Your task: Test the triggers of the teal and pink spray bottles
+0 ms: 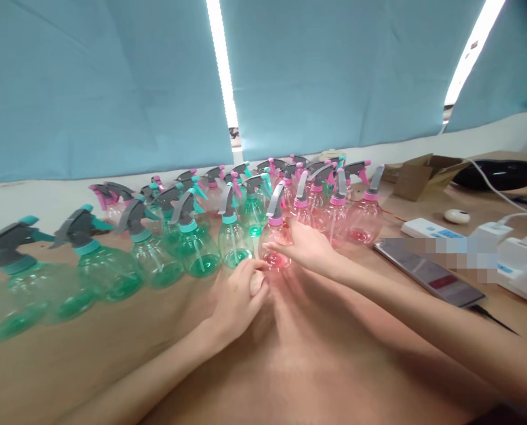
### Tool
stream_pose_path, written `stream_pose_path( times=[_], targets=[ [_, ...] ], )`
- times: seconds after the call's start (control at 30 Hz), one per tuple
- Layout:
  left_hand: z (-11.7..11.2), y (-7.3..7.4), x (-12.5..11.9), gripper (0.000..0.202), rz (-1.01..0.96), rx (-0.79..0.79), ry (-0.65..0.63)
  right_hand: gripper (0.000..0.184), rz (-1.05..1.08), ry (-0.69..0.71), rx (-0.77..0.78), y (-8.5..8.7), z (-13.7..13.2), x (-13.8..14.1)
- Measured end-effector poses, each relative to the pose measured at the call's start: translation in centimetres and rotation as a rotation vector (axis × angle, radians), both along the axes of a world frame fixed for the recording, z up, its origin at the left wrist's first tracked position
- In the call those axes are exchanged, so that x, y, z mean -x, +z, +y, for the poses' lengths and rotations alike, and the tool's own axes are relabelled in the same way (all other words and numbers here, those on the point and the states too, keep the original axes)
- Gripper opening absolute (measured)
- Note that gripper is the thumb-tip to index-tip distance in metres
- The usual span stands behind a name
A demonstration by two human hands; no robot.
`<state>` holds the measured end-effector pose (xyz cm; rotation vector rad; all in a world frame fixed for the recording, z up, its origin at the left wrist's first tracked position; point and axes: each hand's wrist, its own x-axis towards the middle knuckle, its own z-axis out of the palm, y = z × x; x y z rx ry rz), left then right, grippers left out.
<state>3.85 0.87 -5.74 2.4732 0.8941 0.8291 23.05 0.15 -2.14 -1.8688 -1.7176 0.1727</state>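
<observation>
Pink clear-plastic spray bottle with a grey trigger [272, 233] stands centre frame, front row, between the green spray bottles [196, 251] and the other pink spray bottles [364, 219]. Right hand [307, 248] lies flat-fingered on its side, not closed round it. Left hand [241, 298] is curled at its base, nothing visible inside. We'd steady it low, base flat, trigger clear of neighbours. Brown tabletop [113, 348], blue curtains [104, 82] up top, dark phone [431, 274] and white power strips [426, 227] right.

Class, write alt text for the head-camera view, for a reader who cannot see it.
A person's right hand rests open against a pink spray bottle, the curled left hand just below it. Rows of green spray bottles and pink spray bottles stand beside and behind it on a brown table; a phone lies to the right.
</observation>
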Motion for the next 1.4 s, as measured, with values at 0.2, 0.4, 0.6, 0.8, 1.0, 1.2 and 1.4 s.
stream_pose_path(
  times=[0.2,0.4,0.6,0.8,1.0,1.2,1.4],
  targets=[
    [-0.7,1.5,-0.2,0.033,-0.139,0.066,0.133,0.057,-0.015,0.044,-0.075,-0.7,-4.4,0.7],
    [-1.8,4.9,-0.8,0.048,-0.238,0.187,0.049,0.050,0.028,0.192,-0.225,-1.9,-7.1,3.5],
    [-3.3,6.8,0.3,0.033,-0.253,0.144,-0.010,0.069,0.173,0.350,-0.328,-3.7,-8.4,6.4],
    [-4.0,6.4,2.1,0.029,-0.342,0.168,0.006,0.061,0.293,0.533,-0.293,-3.9,-8.2,8.2],
    [-2.6,5.7,4.1,0.028,-0.440,0.189,-0.002,0.062,0.161,0.711,-0.235,-3.1,-5.7,6.0],
    [-1.9,5.8,4.6,0.030,-0.426,0.190,0.015,0.053,0.030,0.584,-0.116,-5.4,-3.4,1.8],
    [-2.1,5.9,4.6,0.027,-0.395,0.188,0.012,0.079,-0.069,0.524,0.166,-7.6,-3.4,-0.3]
  ],
)
